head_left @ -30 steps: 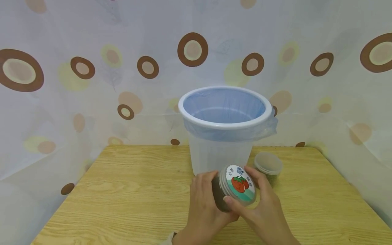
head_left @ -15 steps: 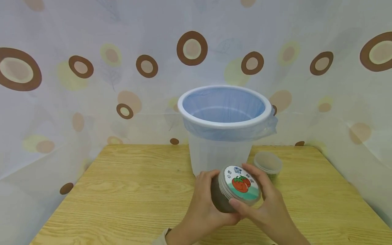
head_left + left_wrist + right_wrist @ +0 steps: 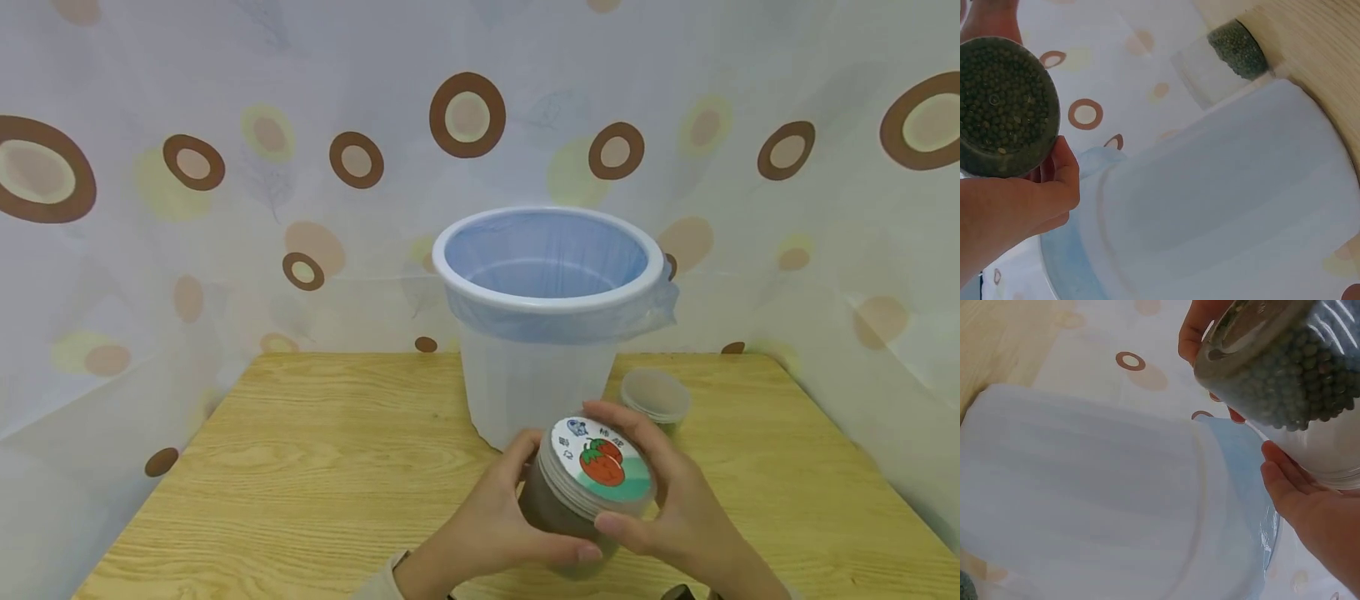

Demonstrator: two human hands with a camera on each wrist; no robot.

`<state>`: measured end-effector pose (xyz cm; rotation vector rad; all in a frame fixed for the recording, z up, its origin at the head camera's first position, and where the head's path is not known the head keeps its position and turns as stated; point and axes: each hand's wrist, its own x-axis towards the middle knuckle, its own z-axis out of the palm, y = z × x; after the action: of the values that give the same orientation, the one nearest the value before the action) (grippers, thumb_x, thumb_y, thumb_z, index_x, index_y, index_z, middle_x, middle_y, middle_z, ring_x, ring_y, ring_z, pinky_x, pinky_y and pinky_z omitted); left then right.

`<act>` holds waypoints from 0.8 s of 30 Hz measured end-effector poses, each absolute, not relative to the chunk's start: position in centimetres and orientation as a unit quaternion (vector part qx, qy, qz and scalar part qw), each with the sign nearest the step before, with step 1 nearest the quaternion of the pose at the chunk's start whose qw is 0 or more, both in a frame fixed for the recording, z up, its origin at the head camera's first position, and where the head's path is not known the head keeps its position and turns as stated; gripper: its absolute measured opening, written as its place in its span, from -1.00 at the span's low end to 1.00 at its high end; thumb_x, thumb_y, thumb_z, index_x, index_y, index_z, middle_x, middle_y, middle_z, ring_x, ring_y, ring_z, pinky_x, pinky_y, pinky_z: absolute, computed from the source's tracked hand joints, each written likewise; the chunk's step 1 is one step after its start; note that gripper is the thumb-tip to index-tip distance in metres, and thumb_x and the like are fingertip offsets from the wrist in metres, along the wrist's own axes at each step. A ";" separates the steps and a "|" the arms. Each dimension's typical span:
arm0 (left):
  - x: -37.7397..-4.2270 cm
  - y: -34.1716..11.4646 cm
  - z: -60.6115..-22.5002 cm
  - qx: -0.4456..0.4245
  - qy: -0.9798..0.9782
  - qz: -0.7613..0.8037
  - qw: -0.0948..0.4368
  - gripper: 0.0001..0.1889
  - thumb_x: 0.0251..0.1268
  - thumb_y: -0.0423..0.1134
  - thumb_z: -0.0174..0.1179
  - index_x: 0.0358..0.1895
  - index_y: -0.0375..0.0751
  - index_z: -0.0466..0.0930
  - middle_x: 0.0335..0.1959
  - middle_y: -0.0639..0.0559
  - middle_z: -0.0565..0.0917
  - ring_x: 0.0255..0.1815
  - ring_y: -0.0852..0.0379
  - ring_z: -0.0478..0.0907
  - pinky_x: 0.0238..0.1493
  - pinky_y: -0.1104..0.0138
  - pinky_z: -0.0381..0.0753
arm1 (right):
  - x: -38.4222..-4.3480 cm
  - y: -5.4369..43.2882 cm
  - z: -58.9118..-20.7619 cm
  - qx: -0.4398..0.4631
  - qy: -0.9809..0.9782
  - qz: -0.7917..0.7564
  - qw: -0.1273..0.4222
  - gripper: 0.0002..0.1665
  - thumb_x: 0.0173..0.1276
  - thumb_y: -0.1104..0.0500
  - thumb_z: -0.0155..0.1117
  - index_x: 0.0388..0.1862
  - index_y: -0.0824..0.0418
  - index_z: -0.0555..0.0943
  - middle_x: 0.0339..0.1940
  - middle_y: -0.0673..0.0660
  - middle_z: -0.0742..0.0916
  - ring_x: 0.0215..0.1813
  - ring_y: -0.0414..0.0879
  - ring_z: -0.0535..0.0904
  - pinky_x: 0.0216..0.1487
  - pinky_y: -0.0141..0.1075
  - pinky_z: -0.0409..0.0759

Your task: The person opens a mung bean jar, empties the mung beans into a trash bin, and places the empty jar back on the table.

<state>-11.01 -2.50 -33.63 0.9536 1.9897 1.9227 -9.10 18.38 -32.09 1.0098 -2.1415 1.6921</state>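
One jar, axis tilted, lid leaning right (double grasp, I see): left fingers round body, right fingers round lid.

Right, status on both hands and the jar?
Left hand holds jar, right hand grips its lid. Jar tilted, lid on, small green beans inside. Bin stands beyond, apparently not in the way.

The person's left hand grips with fingers curved and thumb extended rightward. The right hand grips opposite, thumb and fingers spread. Both wrists angle inward and forward.
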 end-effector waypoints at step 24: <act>-10.6 -1.2 -34.8 0.294 0.774 0.541 -0.145 -0.11 -0.26 -0.07 0.60 0.23 0.00 0.28 0.02 0.15 0.40 0.05 0.17 0.34 0.04 0.26 0.43 | -8.3 17.7 -31.3 0.209 -0.829 0.484 0.186 -0.11 0.15 0.22 0.41 0.45 0.00 0.25 0.30 0.00 0.49 0.19 -0.18 0.42 0.12 -0.46 0.37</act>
<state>-10.59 -1.18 -34.76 1.0200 2.6855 1.8781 -8.32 17.72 -31.32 0.5888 -2.3339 1.3642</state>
